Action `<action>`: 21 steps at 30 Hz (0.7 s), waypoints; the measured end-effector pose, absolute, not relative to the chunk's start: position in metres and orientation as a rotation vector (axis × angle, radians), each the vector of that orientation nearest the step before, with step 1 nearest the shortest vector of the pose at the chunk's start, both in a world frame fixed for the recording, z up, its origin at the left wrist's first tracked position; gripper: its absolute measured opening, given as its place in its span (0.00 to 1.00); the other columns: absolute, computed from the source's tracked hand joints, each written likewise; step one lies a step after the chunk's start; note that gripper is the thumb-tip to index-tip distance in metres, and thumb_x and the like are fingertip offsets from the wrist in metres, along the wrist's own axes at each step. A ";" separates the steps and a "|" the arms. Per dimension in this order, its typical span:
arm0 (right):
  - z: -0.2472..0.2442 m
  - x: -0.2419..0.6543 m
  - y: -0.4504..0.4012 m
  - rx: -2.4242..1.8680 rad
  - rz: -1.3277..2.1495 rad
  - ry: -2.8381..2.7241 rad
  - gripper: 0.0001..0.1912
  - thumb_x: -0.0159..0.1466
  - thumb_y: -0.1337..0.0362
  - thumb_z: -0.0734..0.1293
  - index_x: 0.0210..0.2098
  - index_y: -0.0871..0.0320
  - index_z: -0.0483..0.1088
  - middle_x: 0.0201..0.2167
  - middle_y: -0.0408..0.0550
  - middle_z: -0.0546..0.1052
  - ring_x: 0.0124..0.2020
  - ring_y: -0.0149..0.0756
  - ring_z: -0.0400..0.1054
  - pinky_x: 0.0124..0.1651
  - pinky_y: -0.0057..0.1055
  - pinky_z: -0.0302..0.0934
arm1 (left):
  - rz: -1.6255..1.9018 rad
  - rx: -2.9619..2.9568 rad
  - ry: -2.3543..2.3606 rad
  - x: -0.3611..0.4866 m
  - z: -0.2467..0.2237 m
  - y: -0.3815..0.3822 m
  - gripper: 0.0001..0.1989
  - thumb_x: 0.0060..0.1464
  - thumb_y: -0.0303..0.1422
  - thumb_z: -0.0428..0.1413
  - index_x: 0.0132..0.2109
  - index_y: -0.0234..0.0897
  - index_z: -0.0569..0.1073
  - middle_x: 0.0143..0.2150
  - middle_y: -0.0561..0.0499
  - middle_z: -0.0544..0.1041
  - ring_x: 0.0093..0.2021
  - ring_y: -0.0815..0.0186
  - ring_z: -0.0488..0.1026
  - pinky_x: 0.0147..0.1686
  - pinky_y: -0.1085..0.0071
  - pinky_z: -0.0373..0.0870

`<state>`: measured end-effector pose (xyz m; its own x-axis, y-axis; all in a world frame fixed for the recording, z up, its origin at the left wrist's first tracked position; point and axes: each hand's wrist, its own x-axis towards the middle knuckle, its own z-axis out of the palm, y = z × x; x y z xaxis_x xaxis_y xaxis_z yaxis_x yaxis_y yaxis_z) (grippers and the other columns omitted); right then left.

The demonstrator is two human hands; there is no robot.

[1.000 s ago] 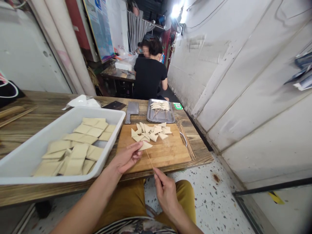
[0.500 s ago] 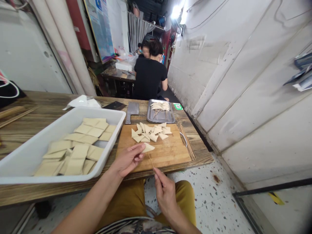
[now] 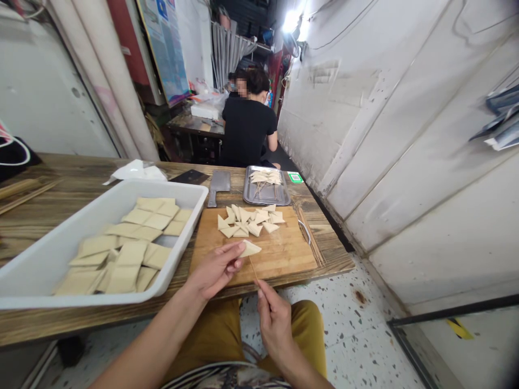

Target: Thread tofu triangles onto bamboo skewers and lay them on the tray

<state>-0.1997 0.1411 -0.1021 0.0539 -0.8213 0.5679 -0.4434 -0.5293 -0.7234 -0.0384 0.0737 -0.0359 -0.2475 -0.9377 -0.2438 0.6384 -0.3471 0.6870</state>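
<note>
Between thumb and fingers, my left hand (image 3: 219, 267) pinches a pale triangle of tofu sheet (image 3: 251, 248) above the near part of the wooden cutting board (image 3: 279, 258). My right hand (image 3: 274, 314) is closed on a thin wooden skewer (image 3: 253, 268). The skewer's upper end meets the lower edge of the triangle; whether it has pierced it I cannot tell. Behind my hands, a heap of similar tofu triangles (image 3: 254, 222) lies on the board. To the left, a white plastic tub (image 3: 172, 270) holds several flat tofu squares (image 3: 128, 259).
A cleaver (image 3: 220, 182) lies behind the board, beside a metal tray (image 3: 248, 195) of skewered triangles (image 3: 264, 177). Loose skewers (image 3: 315, 243) run along the board's right side, by its handle (image 3: 305, 232). A person in black (image 3: 248, 129) sits beyond the table, whose right edge nears a wall.
My left hand has moved slightly right and down with the tofu triangle, closer to my right hand. The length of skewer showing between them is shorter.
</note>
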 end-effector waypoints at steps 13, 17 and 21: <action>-0.103 -0.199 0.139 -1.993 -1.489 1.280 0.15 0.65 0.70 0.59 0.48 0.60 0.73 0.40 0.51 0.80 0.38 0.33 0.76 0.43 0.26 0.69 | -1.779 0.813 -0.600 -0.042 -0.036 0.075 0.18 0.38 0.34 0.68 0.37 0.29 0.75 0.21 0.57 0.63 0.19 0.81 0.56 0.15 0.87 0.48; -0.101 -0.198 0.139 -1.988 -1.463 1.294 0.15 0.66 0.69 0.59 0.48 0.60 0.73 0.38 0.51 0.80 0.37 0.33 0.76 0.41 0.25 0.69 | -1.768 0.829 -0.599 -0.042 -0.038 0.073 0.19 0.38 0.34 0.68 0.38 0.30 0.75 0.22 0.57 0.63 0.19 0.81 0.56 0.15 0.86 0.47; -0.101 -0.198 0.138 -1.982 -1.460 1.298 0.15 0.66 0.69 0.58 0.48 0.60 0.73 0.39 0.51 0.80 0.38 0.34 0.76 0.41 0.25 0.69 | -1.763 0.830 -0.603 -0.044 -0.041 0.073 0.19 0.38 0.35 0.68 0.38 0.30 0.75 0.21 0.58 0.63 0.19 0.82 0.56 0.15 0.86 0.47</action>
<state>-0.1976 0.1377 -0.1007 0.0459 -0.8276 0.5595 -0.4592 -0.5149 -0.7239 -0.0442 0.0725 -0.0406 -0.2118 -0.9455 -0.2473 0.5961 -0.3255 0.7340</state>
